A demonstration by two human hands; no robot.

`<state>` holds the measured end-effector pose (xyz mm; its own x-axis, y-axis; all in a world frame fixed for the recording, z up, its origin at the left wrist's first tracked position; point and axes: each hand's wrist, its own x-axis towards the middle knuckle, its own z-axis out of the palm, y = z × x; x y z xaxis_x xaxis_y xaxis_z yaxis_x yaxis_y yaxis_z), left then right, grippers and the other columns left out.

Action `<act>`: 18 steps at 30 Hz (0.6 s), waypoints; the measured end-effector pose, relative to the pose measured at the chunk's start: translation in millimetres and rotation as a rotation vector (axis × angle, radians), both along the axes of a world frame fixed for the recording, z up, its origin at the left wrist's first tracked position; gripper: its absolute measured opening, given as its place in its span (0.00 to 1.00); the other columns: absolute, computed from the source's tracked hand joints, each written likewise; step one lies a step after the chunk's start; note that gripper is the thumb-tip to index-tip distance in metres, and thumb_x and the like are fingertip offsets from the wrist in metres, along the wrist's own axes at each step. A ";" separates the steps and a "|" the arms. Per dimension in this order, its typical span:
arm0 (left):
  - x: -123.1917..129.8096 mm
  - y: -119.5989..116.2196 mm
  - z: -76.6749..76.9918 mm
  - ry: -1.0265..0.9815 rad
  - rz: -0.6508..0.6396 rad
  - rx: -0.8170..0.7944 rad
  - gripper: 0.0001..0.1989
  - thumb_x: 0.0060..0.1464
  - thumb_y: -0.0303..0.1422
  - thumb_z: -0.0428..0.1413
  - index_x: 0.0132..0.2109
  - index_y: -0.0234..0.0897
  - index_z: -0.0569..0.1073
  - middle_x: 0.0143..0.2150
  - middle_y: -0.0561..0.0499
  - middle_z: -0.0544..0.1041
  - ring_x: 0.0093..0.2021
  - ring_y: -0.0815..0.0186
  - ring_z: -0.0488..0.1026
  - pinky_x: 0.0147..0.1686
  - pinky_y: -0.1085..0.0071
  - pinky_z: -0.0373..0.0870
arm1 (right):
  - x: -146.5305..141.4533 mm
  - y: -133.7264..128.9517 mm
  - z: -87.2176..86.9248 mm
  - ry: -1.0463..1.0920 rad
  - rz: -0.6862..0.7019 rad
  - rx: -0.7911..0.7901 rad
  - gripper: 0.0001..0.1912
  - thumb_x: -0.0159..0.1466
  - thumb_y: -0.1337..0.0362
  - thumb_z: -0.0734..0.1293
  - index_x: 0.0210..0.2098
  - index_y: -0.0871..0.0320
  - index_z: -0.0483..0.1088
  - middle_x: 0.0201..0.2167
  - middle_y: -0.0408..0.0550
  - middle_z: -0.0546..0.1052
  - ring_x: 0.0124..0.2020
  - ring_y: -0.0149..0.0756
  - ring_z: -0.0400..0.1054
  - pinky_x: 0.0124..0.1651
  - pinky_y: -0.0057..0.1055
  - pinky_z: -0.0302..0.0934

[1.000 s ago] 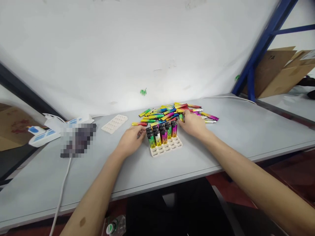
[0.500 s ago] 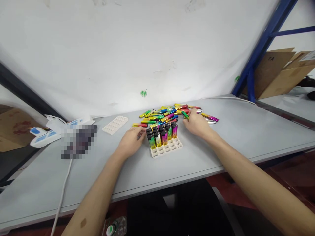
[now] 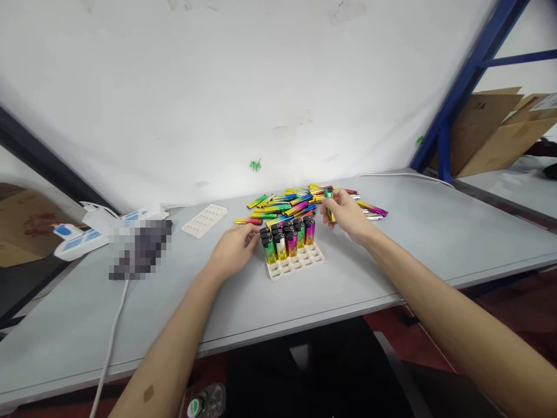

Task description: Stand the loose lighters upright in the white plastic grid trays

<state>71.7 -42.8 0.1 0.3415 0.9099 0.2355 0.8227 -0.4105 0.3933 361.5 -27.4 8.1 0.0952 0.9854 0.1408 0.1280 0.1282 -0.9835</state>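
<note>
A green-and-yellow metallic lighter point(image 3: 328, 200) stands nearly upright in my right hand point(image 3: 350, 216), pinched between thumb and fingers above the loose pile. Just left of it on the table is a white slotted tray point(image 3: 300, 266) carrying several upright black-topped lighters point(image 3: 291, 242) in its rear rows; the front slots show bare. My left hand point(image 3: 235, 249) rests at the tray's left side, fingers curled against its back corner, with the tips partly hidden behind the lighters. Behind the tray, many coloured lighters point(image 3: 278, 206) lie in a loose heap.
A second white tray point(image 3: 204, 220) lies flat at the left, without lighters. Farther left are a power strip point(image 3: 82, 245), a blurred-out dark object point(image 3: 143, 249) and a white cable point(image 3: 114, 331). The wall point(image 3: 261, 87) rises behind the pile; a blue frame point(image 3: 444, 139) stands right.
My right hand has lifted the green-and-yellow lighter from the heap and turned it upright. My left hand stays beside the tray.
</note>
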 end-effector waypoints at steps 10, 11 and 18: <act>-0.5 0.2 -0.2 -0.002 -0.003 -0.006 0.16 0.63 0.38 0.47 0.49 0.40 0.77 0.44 0.47 0.81 0.45 0.57 0.75 0.46 0.61 0.70 | 0.6 -1.2 7.1 0.310 0.054 -0.138 0.28 0.64 0.37 0.58 0.23 0.54 0.57 0.14 0.35 0.52 0.15 0.25 0.41 0.18 0.25 0.35; -0.4 -0.1 0.2 -0.003 -0.003 -0.005 0.16 0.63 0.38 0.47 0.49 0.41 0.77 0.44 0.47 0.81 0.45 0.57 0.75 0.46 0.61 0.70 | 0.8 -0.9 7.0 0.316 0.051 -0.141 0.28 0.66 0.39 0.57 0.22 0.54 0.55 0.14 0.35 0.50 0.15 0.25 0.39 0.18 0.26 0.34; 0.6 -1.7 1.9 0.012 0.006 -0.005 0.16 0.62 0.37 0.47 0.49 0.40 0.77 0.42 0.47 0.81 0.44 0.57 0.75 0.46 0.61 0.71 | -0.5 -3.4 7.8 0.319 0.103 -0.135 0.22 0.68 0.51 0.55 0.20 0.54 0.51 0.13 0.35 0.48 0.15 0.25 0.35 0.18 0.25 0.32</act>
<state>72.2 -44.5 2.0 0.3389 0.9130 0.2272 0.8298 -0.4039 0.3850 361.1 -30.9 15.9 0.0128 0.9998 -0.0125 -0.1947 -0.0098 -0.9808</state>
